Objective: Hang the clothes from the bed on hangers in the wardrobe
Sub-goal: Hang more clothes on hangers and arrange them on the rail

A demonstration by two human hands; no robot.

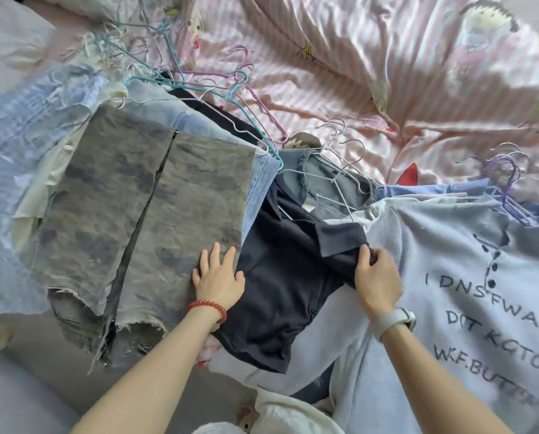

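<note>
Right hand (pixel 377 277) pinches a fold of the navy shirt (pixel 290 277), thumb and fingers curled into the cloth. Left hand (pixel 218 277) lies flat with fingers straight on the shirt's other edge, fingertips on the camo shorts (pixel 155 214). Wire hangers (pixel 340 180) lie beyond both hands, on the bed (pixel 418 73). Printed sweatshirt (pixel 465 292) lies just outside the right hand.

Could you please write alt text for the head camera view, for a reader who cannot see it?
A person's right hand grips a navy shirt on a bed piled with clothes, while the left hand rests flat at its edge. Wire hangers lie on the pink striped sheet beyond.
</note>
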